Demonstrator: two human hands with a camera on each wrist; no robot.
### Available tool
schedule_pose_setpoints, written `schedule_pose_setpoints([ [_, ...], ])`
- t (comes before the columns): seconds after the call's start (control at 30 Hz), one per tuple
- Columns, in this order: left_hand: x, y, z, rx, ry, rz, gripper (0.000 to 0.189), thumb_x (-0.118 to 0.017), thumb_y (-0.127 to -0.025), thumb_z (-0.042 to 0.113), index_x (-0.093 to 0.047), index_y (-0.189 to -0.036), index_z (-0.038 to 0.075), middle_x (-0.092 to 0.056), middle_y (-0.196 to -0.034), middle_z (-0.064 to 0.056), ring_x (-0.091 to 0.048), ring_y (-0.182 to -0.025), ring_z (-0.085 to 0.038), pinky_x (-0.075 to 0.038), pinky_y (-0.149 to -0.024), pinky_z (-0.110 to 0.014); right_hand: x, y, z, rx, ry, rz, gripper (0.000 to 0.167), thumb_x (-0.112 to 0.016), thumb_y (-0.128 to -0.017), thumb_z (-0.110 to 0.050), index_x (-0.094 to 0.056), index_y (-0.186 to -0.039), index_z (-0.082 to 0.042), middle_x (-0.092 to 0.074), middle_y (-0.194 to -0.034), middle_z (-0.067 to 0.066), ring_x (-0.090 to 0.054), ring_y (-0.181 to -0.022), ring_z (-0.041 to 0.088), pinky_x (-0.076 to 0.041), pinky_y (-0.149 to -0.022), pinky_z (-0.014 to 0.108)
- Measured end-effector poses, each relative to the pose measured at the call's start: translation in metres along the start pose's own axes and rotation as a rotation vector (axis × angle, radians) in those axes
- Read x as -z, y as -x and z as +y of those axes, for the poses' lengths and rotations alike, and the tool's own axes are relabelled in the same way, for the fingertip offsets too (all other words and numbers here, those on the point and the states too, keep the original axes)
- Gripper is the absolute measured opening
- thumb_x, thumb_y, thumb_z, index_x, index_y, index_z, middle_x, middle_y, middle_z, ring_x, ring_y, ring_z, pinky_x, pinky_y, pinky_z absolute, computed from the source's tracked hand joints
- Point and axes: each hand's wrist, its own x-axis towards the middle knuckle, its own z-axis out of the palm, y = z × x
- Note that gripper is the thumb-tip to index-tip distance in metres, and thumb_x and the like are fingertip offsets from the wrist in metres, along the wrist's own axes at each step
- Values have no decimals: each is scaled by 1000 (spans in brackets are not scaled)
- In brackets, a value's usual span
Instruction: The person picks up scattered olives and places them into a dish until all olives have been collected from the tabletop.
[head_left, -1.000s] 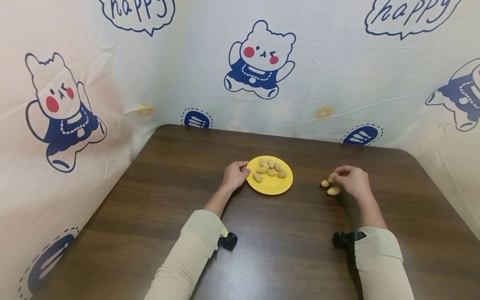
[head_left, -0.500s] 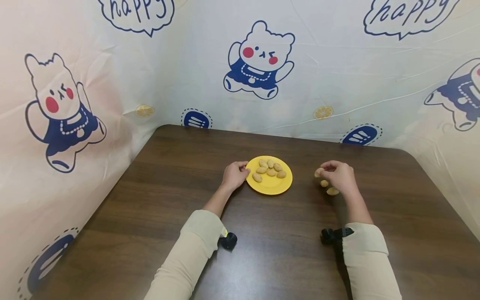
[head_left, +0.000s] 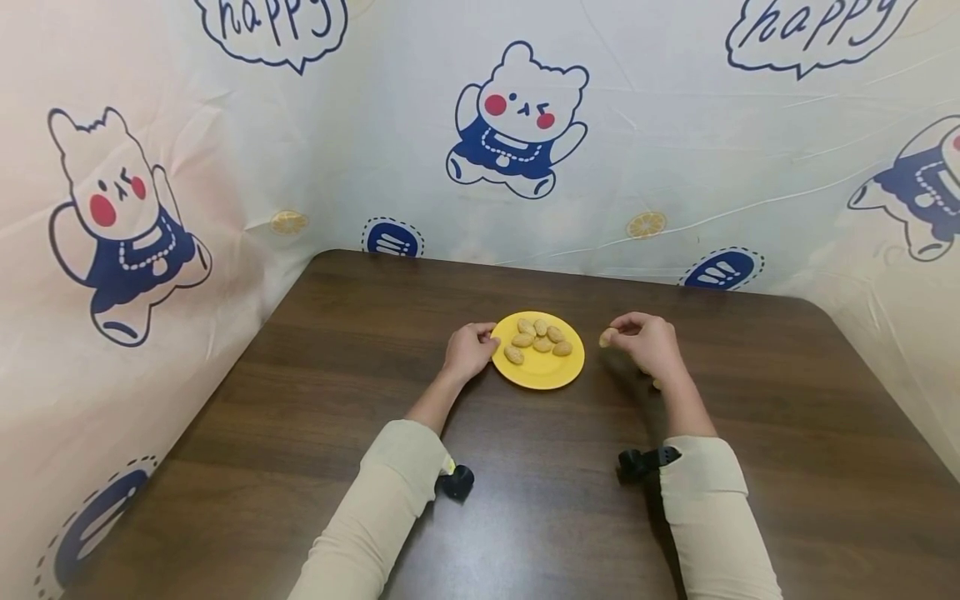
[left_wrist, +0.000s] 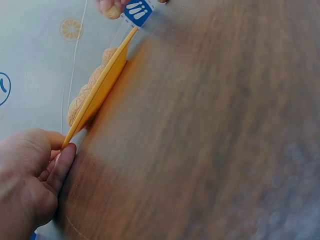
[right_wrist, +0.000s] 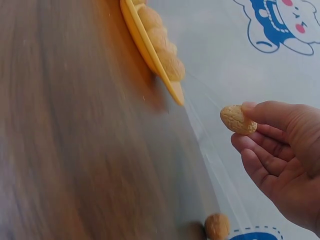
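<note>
At the plate's left rim, my left hand (head_left: 467, 352) pinches the yellow plate (head_left: 542, 377); the left wrist view shows thumb and fingers on either side of the plate's edge (left_wrist: 102, 92). Several tan oval nuts (head_left: 542, 344) in wrinkled shells lie on it. To the right of the plate, my right hand (head_left: 651, 343) holds one more nut (right_wrist: 235, 120) between thumb and fingertips, above the table and apart from the plate. Beneath the right wrist a nut on the table (head_left: 657, 384) shows only partly. Another view of a loose nut (right_wrist: 217, 226) is at the right wrist view's bottom.
The dark brown wooden table (head_left: 525, 517) reaches back to a pale curtain (head_left: 660, 100) printed with cartoon bears. A black wrist camera (head_left: 457, 482) sits at the left cuff, and a second black camera (head_left: 636, 464) is at the right cuff.
My right hand has lifted a nut from the loose ones on the right and carried it leftward toward the plate. The left hand and plate stay where they were.
</note>
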Motion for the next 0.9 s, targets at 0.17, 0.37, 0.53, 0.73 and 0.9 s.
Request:
schedule_pose_setpoints([
  [0.17, -1, 0, -1, -5, -8, 7, 34, -61, -89, 18, -62, -121, 6, -58, -92, -3, -52, -83, -15, -43, -72, -27, -7, -4, -9, 21, 16, -12, 28, -73, -81, -24, -67, -97, -3, -65, -91, 12, -58, -83, 25, -47, -70, 37],
  [0.37, -1, 0, -1, -2, -11, 9, 34, -61, -89, 18, -63, -120, 5, -58, -91, -3, -52, -83, -15, -43, -72, -28, -16, -6, -17, 27, -5, -44, 29, -71, -82, -27, -67, -98, -3, -65, -91, 11, -59, -84, 24, -49, -70, 37],
  [0.53, -1, 0, 0, -4, -12, 12, 33, -61, -89, 18, -63, -120, 6, -58, -91, -2, -53, -82, -14, -43, -71, -27, -25, -8, -28, 38, -25, -72, 27, -71, -83, -25, -67, -98, -3, -64, -92, 11, -58, -84, 24, -48, -71, 37],
  [0.73, -1, 1, 0, 0, -11, 9, 34, -62, -89, 18, -63, -120, 6, -59, -91, -2, -53, -83, -14, -43, -72, -27, -37, -10, -43, 46, -25, -104, 22, -68, -85, -19, -67, -99, -3, -64, -94, 12, -58, -87, 24, -49, -72, 36],
  [0.9, 0, 0, 1, -2, -11, 13, 34, -62, -89, 19, -63, -120, 6, -59, -92, -2, -53, -83, -15, -43, -72, -28, -46, -10, -50, 60, -29, -128, 21, -69, -84, -18, -68, -99, -4, -65, -94, 10, -59, -87, 23, -49, -70, 34],
])
